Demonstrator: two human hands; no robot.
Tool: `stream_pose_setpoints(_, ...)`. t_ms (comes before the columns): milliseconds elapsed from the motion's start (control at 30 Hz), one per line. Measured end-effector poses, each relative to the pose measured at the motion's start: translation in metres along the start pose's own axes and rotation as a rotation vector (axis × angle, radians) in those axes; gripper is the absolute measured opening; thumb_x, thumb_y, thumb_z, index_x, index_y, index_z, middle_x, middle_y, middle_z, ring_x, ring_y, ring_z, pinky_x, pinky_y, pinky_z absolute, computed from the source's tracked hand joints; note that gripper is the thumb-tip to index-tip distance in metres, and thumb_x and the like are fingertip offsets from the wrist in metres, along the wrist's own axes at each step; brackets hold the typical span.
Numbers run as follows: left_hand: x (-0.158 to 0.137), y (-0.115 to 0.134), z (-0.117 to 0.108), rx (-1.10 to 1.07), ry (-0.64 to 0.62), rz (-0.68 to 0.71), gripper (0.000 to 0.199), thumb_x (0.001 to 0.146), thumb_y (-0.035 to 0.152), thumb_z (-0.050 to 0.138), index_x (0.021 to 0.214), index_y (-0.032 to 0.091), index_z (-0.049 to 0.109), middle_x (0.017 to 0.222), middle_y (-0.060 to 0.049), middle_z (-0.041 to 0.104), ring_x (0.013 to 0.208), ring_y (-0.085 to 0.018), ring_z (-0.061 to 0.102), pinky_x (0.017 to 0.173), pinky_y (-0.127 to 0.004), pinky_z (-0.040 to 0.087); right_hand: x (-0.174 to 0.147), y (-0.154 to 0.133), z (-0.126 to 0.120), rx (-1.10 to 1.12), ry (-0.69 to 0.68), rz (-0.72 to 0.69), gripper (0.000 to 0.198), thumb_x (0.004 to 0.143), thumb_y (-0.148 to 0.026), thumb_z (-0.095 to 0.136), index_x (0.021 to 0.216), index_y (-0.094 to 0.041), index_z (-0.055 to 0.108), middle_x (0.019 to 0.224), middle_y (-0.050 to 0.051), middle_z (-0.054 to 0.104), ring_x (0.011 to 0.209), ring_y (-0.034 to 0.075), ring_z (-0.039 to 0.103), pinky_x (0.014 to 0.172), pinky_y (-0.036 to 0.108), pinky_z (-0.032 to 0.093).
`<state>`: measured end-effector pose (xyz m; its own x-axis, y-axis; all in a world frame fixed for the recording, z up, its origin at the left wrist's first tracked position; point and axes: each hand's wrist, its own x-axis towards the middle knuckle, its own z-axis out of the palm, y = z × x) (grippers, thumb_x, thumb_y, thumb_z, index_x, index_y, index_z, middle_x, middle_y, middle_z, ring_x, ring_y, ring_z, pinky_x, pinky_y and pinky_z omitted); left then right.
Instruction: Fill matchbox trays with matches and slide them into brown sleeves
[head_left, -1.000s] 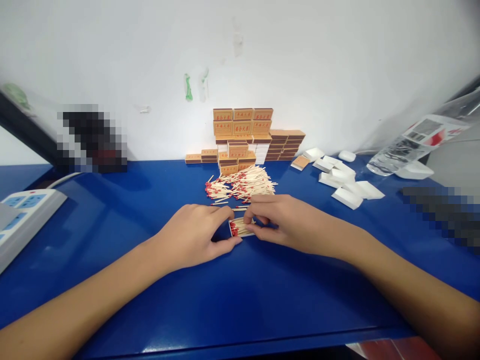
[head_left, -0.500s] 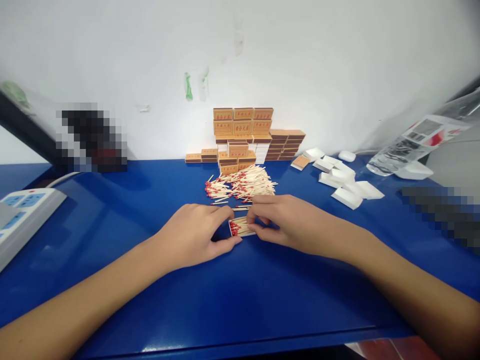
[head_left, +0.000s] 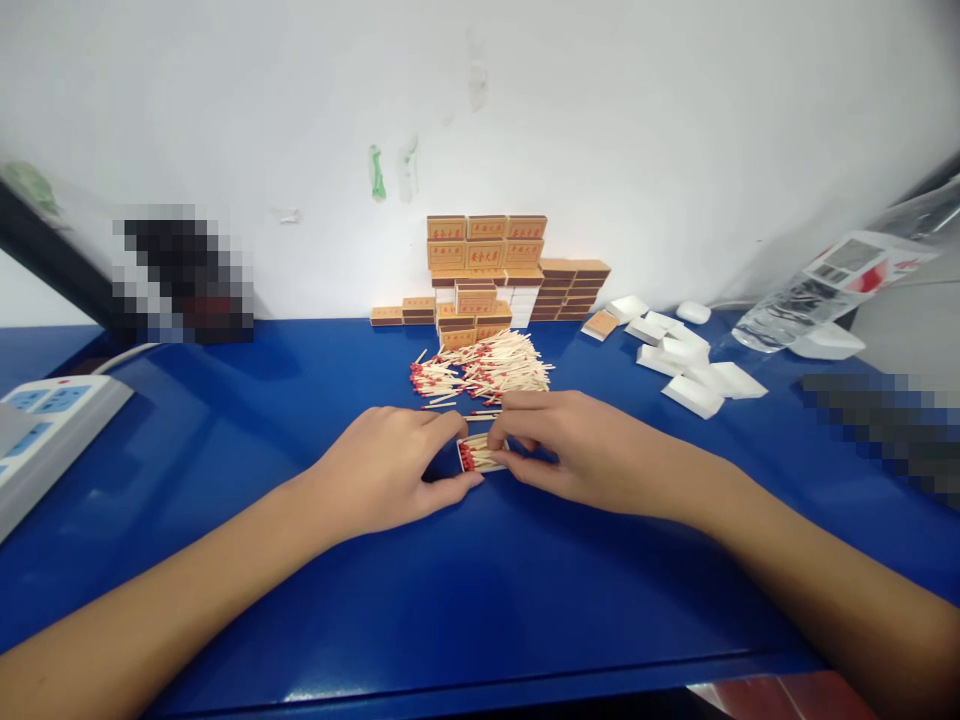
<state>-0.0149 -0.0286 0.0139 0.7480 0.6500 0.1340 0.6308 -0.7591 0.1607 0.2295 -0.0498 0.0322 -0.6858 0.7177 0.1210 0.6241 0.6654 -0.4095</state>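
A white matchbox tray (head_left: 498,467) lies on the blue table, filled with red-tipped matches (head_left: 476,455) whose heads point left. My left hand (head_left: 397,460) grips the tray's left end, index finger at the far side and thumb at the near side. At the right end, my right hand (head_left: 551,440) has its thumb and fingers bent together on the matches; its fingertips partly cover them. Just beyond the hands is a loose heap of matches (head_left: 510,365), with a few single ones in front of it.
Filled matchboxes (head_left: 484,255) are stacked against the wall. Several white trays (head_left: 694,395) lie to the right, near a tilted clear bottle (head_left: 784,305). A power strip (head_left: 90,420) sits at the left. The blue table's (head_left: 480,600) front edge runs along the bottom.
My right hand's fingertips have moved slightly left over the matches in the tray. My left hand and the tray look unmoved.
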Motion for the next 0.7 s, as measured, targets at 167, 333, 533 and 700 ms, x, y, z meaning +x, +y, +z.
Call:
stream_pose_setpoints(167, 0.0004, 0.0008, -0.0009, 0.006, -0.006, 0.001, 0.033, 0.096, 0.05, 0.063, 0.107, 0.02, 0.067, 0.073, 0.001, 0.066, 0.059, -0.017, 0.06, 0.056, -0.029, 0.036, 0.0, 0.0003, 0.0001, -0.021, 0.0, 0.0, 0.011, 0.098, -0.017, 0.059, 0.093, -0.018, 0.069, 0.088, 0.002, 0.063, 0.076, 0.014, 0.058, 0.069, 0.027, 0.04)
stream_pose_setpoints(333, 0.0006, 0.0013, -0.0009, 0.013, -0.005, 0.007, 0.032, 0.096, 0.05, 0.063, 0.105, 0.02, 0.066, 0.072, 0.001, 0.066, 0.058, -0.016, 0.059, 0.054, -0.029, 0.035, 0.0008, 0.0021, 0.0004, -0.024, -0.038, 0.012, 0.01, 0.098, -0.017, 0.06, 0.093, -0.019, 0.068, 0.09, 0.003, 0.065, 0.076, 0.015, 0.059, 0.069, 0.027, 0.041)
stream_pose_setpoints(533, 0.0005, -0.0002, -0.0002, 0.007, -0.014, -0.003, 0.032, 0.096, 0.05, 0.063, 0.106, 0.02, 0.066, 0.073, 0.001, 0.066, 0.059, -0.017, 0.059, 0.056, -0.029, 0.033, 0.0005, 0.0043, 0.0038, -0.054, -0.046, 0.0, 0.019, 0.107, -0.026, 0.052, 0.096, -0.018, 0.065, 0.094, 0.005, 0.065, 0.076, 0.015, 0.059, 0.068, 0.028, 0.04)
stream_pose_setpoints(700, 0.001, -0.0001, -0.0008, 0.007, -0.019, 0.001, 0.031, 0.096, 0.05, 0.063, 0.105, 0.02, 0.066, 0.072, 0.001, 0.066, 0.059, -0.017, 0.059, 0.056, -0.029, 0.032, 0.0018, 0.0038, 0.0074, -0.064, -0.056, 0.026, 0.019, 0.107, -0.028, 0.052, 0.096, -0.017, 0.063, 0.098, 0.006, 0.066, 0.08, 0.017, 0.061, 0.071, 0.03, 0.042)
